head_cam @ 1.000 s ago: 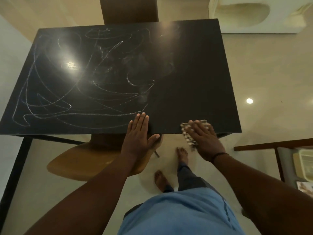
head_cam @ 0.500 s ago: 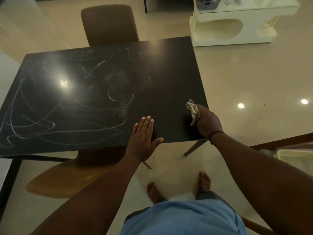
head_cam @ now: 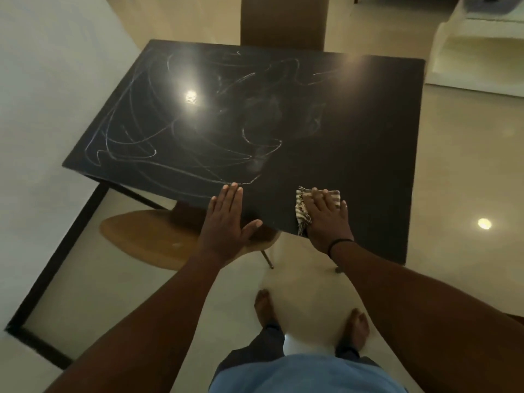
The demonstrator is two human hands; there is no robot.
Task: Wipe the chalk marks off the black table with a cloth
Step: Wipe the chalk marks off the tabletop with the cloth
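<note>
cloth [head_cam: 317, 205]: near-right on counter [head_cam: 368, 143], light, limp, likely bunches, best pressed flat | right hand [head_cam: 326, 219]: flat, pressing cloth | left hand [head_cam: 226, 219]: open, bracing near edge | chalk [head_cam: 158, 148]: left half

Light: I see a dim, warm room.
Glare: ceiling lamp mirrored on black table [head_cam: 368, 154], 11 o'clock; floor [head_cam: 467, 180], 3 o'clock.
Edges: wide-angle bending, soft.
</note>
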